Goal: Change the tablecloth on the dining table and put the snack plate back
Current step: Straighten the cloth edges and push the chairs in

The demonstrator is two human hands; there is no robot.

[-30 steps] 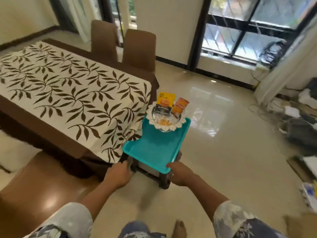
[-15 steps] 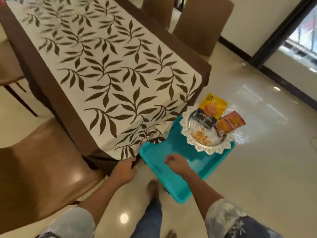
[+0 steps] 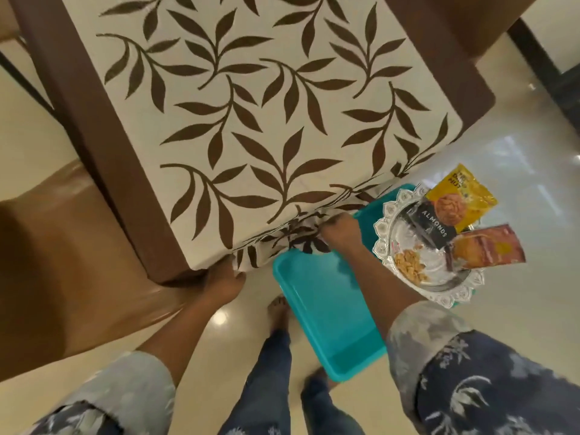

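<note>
A cream tablecloth [image 3: 251, 120] with brown leaf print covers the dining table, over a brown cloth [image 3: 94, 136] beneath. My left hand [image 3: 224, 279] grips the hanging hem at the table's near corner. My right hand [image 3: 340, 232] pinches bunched hem farther right. The silver scalloped snack plate [image 3: 389, 215] sits on a teal stool seat [image 3: 326, 309] beside the table end. It holds loose nuts [image 3: 408, 268], a yellow packet [image 3: 461, 196], a black almonds packet [image 3: 434, 227] and an orange packet [image 3: 489, 249].
A brown leather chair [image 3: 62, 262] stands at the left, close to the table's corner. Another chair back [image 3: 502, 23] shows at the top right. Glossy cream floor [image 3: 518, 309] lies to the right. My feet [image 3: 279, 312] stand between the chair and the stool.
I have stepped up to the table end and the view now looks straight down. Both hands left the stool and took hold of the tablecloth's hanging hem.
</note>
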